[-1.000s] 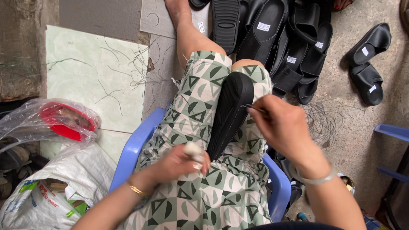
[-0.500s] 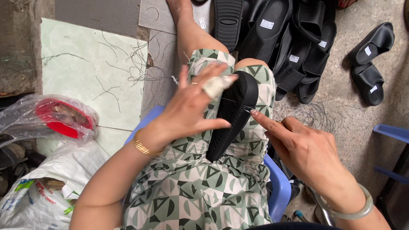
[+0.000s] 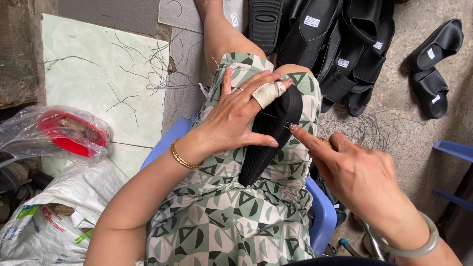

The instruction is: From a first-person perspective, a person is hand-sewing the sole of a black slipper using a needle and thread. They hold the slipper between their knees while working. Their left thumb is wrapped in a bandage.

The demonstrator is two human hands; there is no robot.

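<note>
1. At the far left, a red dish [image 3: 66, 135] is seen wrapped in a clear plastic bag, with a white woven sack [image 3: 54, 216] below it.
2. A pale green tile [image 3: 98, 83] is strewn with dark thread offcuts.
3. The left hand [image 3: 234, 118] is laid flat on the black sandal [image 3: 268, 138], fingers spread apart and pressing on it; 1 finger is wrapped in white tape, and a gold bangle is worn at the wrist.
4. The black sandal is held upright on the lap, on the green patterned dress, above the blue plastic chair [image 3: 320, 216].
5. The right hand [image 3: 359, 177] is held just beside the sandal's right edge, forefinger extended and touching it, the other fingers curled together; whether anything is pinched cannot be told.
6. A heap of black sandals [image 3: 340, 44] is seen on the floor beyond the knee, and 1 pair [image 3: 433, 69] lies apart at the right.
</note>
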